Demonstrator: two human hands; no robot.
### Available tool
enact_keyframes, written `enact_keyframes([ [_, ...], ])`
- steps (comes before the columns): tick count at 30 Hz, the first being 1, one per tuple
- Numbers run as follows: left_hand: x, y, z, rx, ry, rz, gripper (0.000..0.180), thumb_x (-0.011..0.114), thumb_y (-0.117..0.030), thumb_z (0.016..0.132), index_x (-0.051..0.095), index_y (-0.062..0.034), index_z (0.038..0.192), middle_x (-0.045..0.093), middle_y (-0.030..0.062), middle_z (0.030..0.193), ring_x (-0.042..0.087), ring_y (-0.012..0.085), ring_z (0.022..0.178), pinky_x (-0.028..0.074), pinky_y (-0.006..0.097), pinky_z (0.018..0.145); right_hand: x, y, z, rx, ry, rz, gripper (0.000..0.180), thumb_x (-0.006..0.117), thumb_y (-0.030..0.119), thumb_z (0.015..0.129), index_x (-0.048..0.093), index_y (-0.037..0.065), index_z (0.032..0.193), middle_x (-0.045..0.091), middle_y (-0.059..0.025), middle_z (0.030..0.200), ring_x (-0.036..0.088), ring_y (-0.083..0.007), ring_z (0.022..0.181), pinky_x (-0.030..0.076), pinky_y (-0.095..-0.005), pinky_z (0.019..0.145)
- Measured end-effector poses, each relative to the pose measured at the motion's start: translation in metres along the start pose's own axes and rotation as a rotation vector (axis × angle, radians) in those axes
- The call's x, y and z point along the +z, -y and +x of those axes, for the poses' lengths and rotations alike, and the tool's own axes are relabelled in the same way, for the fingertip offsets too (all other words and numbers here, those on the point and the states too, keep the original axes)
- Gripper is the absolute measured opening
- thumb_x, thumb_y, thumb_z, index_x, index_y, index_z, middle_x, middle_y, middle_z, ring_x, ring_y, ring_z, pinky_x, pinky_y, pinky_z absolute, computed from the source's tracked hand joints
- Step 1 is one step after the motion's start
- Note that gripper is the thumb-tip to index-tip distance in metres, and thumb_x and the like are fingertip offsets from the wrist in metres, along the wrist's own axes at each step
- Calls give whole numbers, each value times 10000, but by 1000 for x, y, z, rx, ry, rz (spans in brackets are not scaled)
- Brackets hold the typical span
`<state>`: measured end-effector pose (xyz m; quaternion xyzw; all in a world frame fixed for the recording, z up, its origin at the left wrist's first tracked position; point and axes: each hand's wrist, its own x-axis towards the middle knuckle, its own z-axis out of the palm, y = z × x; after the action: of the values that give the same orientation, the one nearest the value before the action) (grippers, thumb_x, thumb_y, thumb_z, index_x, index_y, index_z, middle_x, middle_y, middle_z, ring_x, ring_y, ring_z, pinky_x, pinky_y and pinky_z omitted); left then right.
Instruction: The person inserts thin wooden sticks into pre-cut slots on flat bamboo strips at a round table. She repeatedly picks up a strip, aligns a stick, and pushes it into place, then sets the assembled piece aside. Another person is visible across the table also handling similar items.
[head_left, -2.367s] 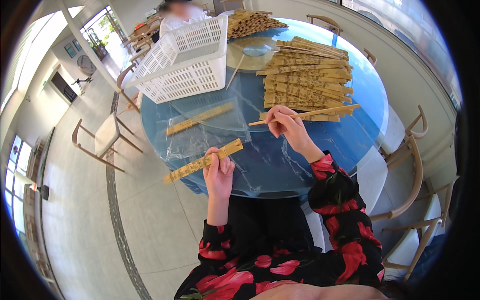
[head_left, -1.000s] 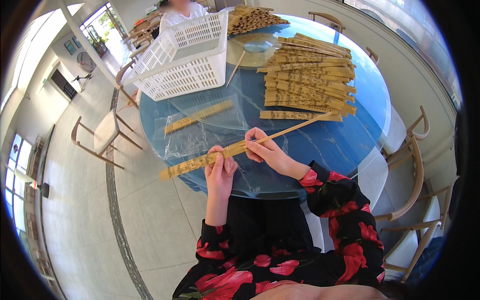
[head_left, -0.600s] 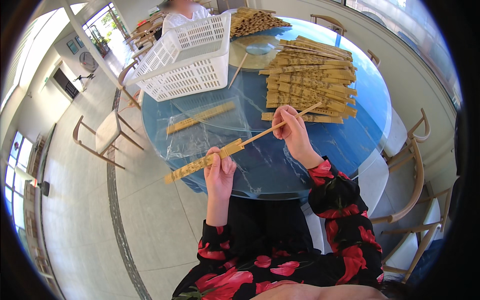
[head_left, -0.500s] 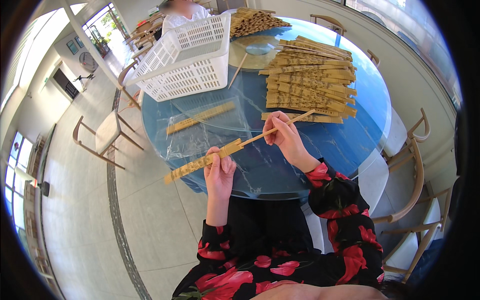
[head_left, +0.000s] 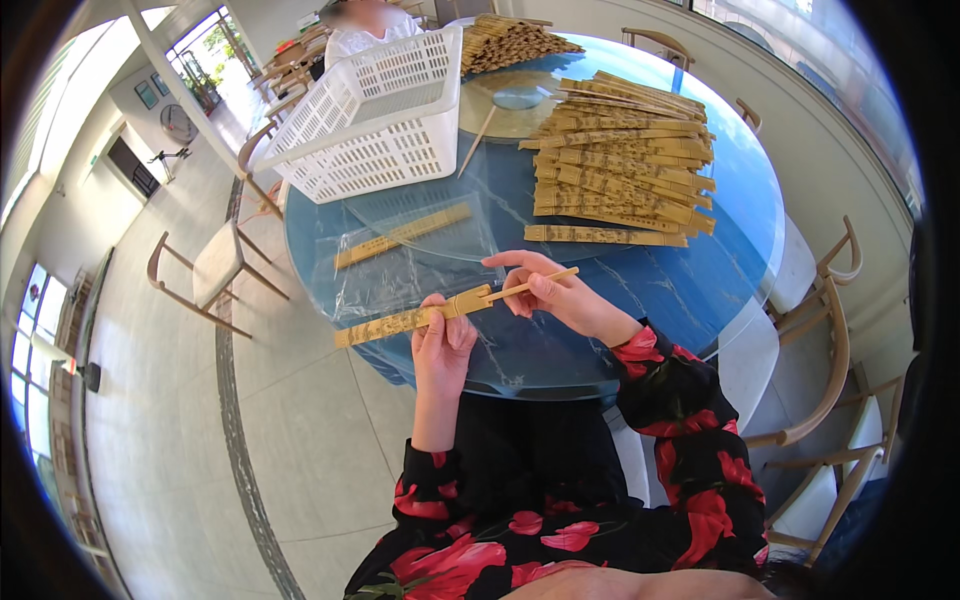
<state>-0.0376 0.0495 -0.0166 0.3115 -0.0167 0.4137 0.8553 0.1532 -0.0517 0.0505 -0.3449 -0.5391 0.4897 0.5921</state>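
My left hand [head_left: 442, 340] grips a flat bamboo sleeve [head_left: 400, 320] near its right end, holding it level over the near edge of the round blue table [head_left: 700, 290]. My right hand [head_left: 545, 290] pinches a thin bamboo stick [head_left: 530, 285] whose left tip sits at the sleeve's open end. Several clear plastic bags [head_left: 400, 270] lie on the table just beyond my hands, one with a bamboo sleeve [head_left: 402, 236] on it.
A stack of several bamboo sleeves [head_left: 620, 150] covers the table's far right. A white plastic basket [head_left: 375, 115] stands at the far left, with another bamboo pile [head_left: 515, 40] behind. A person [head_left: 365, 25] sits across. Wooden chairs [head_left: 820, 330] ring the table; another chair [head_left: 205, 275] stands left.
My right hand picked a thin stick from near the stack and brought it left to the sleeve's end, pushing it further in. My left hand has kept the sleeve nearly still.
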Motion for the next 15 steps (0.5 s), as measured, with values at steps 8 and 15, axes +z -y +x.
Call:
enact_keyframes([
  [8, 1, -2, 1, 27, -22, -92, 200, 438, -248, 1071, 496, -90, 1180, 358, -36, 677, 343, 81, 642, 317, 233, 589, -30, 5, -5, 21, 11, 301, 573, 481, 473, 1016, 576, -40, 1254, 602, -40, 942, 570, -102, 877, 476, -263, 827],
  [15, -1, 0, 3, 32, 0, -75, 192, 447, -239, 1068, 505, -93, 1178, 368, -31, 672, 356, 87, 631, 319, 234, 586, -19, 2, -5, 2, -8, 194, 416, 478, 329, 1049, 542, -2, 1292, 604, -35, 947, 575, -100, 888, 482, -263, 829],
])
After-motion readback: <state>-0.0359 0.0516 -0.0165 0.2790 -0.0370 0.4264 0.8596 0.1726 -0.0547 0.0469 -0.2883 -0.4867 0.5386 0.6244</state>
